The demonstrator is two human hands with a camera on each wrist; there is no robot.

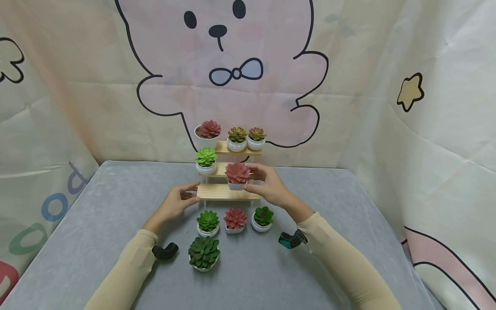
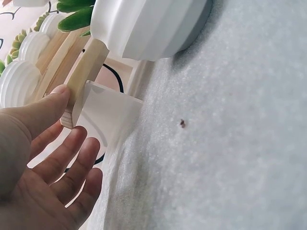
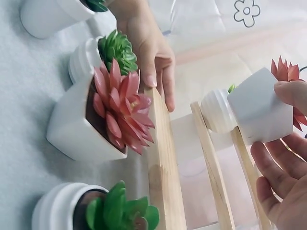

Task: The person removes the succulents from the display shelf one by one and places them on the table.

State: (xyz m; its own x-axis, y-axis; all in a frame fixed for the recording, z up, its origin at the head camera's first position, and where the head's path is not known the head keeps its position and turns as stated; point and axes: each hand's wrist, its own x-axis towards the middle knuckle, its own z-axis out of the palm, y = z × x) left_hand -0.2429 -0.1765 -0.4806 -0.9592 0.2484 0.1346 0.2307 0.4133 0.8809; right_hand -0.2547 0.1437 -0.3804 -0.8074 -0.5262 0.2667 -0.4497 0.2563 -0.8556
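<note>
My right hand point(image 1: 271, 187) holds a red succulent point(image 1: 237, 173) in a white square pot point(image 3: 261, 108) between thumb and fingers, in front of the middle board of a three-step wooden stand point(image 1: 226, 192). The left hand point(image 1: 174, 206) pinches the left end of the bottom board point(image 2: 86, 72), its thumb on one face and fingers at the other; the remaining fingers are spread. A bright green succulent point(image 1: 206, 160) occupies the middle board's left end. Along the top are a red plant point(image 1: 208, 131) and two small brownish-green ones point(image 1: 237, 138), point(image 1: 256, 137).
In front of the stand, a row on the grey cloth has a green succulent point(image 1: 208, 223), a red one point(image 1: 235, 220) and another green one point(image 1: 262, 218). A larger dark green plant point(image 1: 204, 254) sits nearer the camera. Behind hangs a printed curtain point(image 1: 348, 86).
</note>
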